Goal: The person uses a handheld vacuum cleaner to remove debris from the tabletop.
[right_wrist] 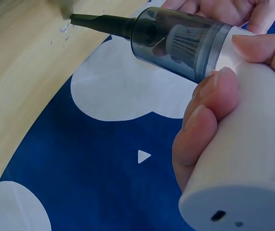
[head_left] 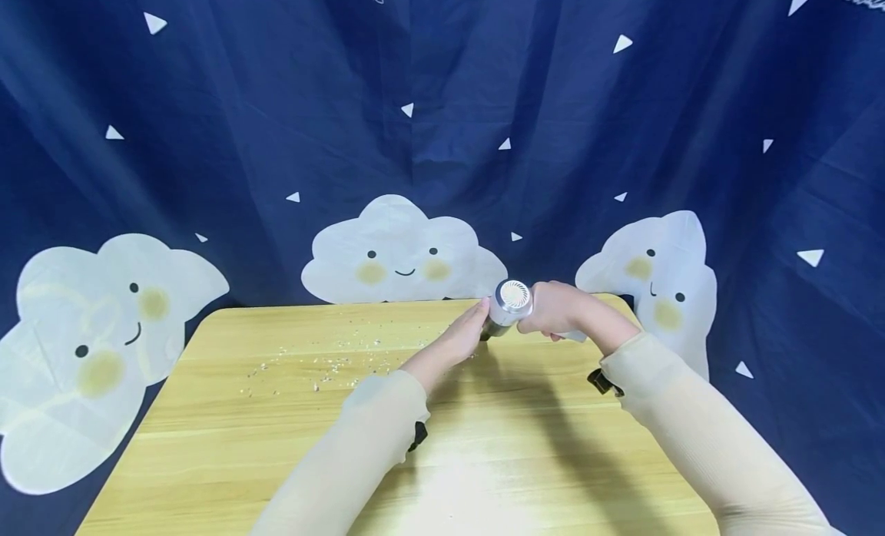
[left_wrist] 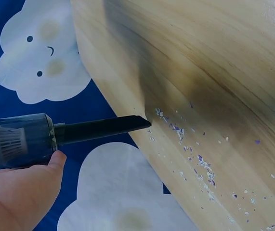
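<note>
A: How would that handheld vacuum (right_wrist: 209, 62) handle?

B: Light and rigid, I'd judge; a smooth white plastic body, somewhat slippery, with a smoky translucent dust cup that looks the more breakable part; the white body is the place to take hold.

A: And who has it?

B: The right hand (head_left: 556, 309) has its fingers (right_wrist: 202, 120) curled round the white body; the left hand (head_left: 465, 338) cups the dust cup from beneath, thumb against it, fingers only loosely bent.

A: Where is it?

B: At the far edge of the counter (head_left: 290, 444), nearer the far right corner, held up rather than resting.

A: Which way does it point?

B: Its long axis runs from the vented rear cap through the black crevice nozzle (left_wrist: 103, 129); the nozzle tip sits at the counter's edge, just beside the scattered crumbs (left_wrist: 195, 159).
</note>
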Tool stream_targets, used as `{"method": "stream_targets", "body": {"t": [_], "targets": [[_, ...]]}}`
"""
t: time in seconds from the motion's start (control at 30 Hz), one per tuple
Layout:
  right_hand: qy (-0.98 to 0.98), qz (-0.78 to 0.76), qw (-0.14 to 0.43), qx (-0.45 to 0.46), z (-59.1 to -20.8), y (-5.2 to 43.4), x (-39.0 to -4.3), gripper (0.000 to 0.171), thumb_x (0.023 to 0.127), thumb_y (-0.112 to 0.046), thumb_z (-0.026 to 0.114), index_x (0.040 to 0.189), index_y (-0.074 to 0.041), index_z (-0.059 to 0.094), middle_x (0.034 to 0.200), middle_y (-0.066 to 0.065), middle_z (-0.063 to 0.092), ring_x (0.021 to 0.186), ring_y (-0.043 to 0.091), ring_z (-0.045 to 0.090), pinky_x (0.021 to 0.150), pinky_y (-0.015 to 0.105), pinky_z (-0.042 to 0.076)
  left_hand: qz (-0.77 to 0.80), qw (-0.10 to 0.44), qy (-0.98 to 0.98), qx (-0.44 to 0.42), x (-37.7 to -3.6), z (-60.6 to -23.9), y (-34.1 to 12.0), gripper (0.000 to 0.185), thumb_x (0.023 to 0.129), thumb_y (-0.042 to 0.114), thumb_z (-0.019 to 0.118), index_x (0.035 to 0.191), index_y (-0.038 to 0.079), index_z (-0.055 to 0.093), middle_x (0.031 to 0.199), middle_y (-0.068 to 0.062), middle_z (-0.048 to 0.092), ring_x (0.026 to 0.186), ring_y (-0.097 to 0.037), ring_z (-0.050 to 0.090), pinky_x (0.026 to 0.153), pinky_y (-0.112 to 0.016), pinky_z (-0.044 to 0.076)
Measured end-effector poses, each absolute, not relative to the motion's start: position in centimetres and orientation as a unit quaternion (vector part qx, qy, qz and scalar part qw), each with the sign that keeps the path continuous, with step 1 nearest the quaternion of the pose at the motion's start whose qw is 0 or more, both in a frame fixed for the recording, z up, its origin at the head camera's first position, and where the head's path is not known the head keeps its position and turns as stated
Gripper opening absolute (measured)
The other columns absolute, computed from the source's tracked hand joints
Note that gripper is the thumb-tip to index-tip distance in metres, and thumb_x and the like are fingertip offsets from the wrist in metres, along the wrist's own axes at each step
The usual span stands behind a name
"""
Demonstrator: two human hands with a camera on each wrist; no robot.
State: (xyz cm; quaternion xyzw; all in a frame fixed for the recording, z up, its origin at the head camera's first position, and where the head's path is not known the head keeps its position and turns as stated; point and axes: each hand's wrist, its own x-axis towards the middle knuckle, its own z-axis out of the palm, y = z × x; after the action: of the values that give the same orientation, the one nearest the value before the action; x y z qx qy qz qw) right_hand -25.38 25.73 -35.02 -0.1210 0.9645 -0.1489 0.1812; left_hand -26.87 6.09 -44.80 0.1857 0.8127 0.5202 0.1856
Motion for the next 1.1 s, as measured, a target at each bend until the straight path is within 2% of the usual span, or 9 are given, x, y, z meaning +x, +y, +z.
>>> {"method": "stream_targets", "body": {"t": [0.33, 1.1], "targets": [[0.967, -0.146, 0.173, -0.118, -34.95, 25.58, -25.42, 0.021, 0.078, -0.03, 0.07, 0.073, -0.013, 0.059, 0.052, 0.002, 0.058, 0.045, 0.016, 0.056, 0.048, 0.03, 0.047, 0.532, 0.185, 0.806, 0.183, -27.06, -44.8, 6.25, 0.076, 0.101, 0.066, 0.009, 0.159, 0.021, 0.029, 0.157, -0.009, 0.04, 0.144, -0.031, 0.036, 0.119, -0.057, 0.021], [0.974, -0.129, 0.151, -0.111, -35.82, 25.35, -26.04, 0.022, 0.076, -0.033, 0.071, 0.075, -0.014, 0.06, 0.053, 0.002, 0.06, 0.046, 0.016, 0.058, 0.047, 0.031, 0.047, 0.539, 0.182, 0.8, 0.19, -27.77, -45.26, 6.11, 0.075, 0.102, 0.065, 0.009, 0.16, 0.021, 0.026, 0.161, -0.006, 0.032, 0.149, -0.029, 0.026, 0.121, -0.054, 0.016]]}}
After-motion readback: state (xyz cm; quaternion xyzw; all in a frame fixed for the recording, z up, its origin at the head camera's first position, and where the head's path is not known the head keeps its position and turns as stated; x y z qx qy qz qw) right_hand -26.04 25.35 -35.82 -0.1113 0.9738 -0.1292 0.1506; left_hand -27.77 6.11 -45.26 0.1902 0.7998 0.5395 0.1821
